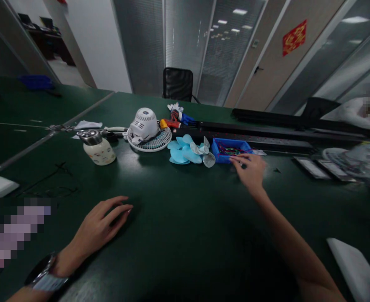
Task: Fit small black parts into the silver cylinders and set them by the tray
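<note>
My left hand (101, 222), with a watch (45, 268) on its wrist, rests low over the green table with fingers loosely stretched and nothing in them. Farther forward, my right hand (250, 170) is at the near right edge of a blue bin (222, 158). Its fingers are bent together; a small dark spot shows between them, too small to make out. Thin coloured wires (231, 151) lie inside the bin. Just left of it are light-blue fan blades (183, 151) and a greyish translucent fan blade (205, 151).
A white fan body with grille (145, 130), a cream bottle (99, 149) and a red-orange power tool (172, 123) stand behind. Long black rails (257, 136) run along the back. Flat panels (312, 167) and plastic-wrapped parts (365, 161) lie right. A person (354, 113) is at far right.
</note>
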Demonstrator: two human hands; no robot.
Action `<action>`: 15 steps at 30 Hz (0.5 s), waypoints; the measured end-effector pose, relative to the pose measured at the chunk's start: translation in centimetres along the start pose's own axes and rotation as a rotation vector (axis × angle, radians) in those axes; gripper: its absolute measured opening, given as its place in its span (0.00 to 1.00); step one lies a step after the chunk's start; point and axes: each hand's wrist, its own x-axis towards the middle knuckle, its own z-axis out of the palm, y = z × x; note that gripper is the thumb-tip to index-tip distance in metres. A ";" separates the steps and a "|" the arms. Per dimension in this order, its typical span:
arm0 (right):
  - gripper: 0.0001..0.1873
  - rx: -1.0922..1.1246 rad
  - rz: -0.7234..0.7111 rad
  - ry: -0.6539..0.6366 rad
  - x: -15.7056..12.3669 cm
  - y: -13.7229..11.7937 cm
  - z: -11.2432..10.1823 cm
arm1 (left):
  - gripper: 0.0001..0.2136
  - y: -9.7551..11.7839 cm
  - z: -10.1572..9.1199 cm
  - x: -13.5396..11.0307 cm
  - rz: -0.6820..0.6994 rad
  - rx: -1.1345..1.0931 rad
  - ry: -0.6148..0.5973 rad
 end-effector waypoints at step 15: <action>0.21 -0.171 0.113 -0.206 1.3 6.6 2.2 | 0.10 0.0 0.3 0.2 -0.033 -0.034 -0.040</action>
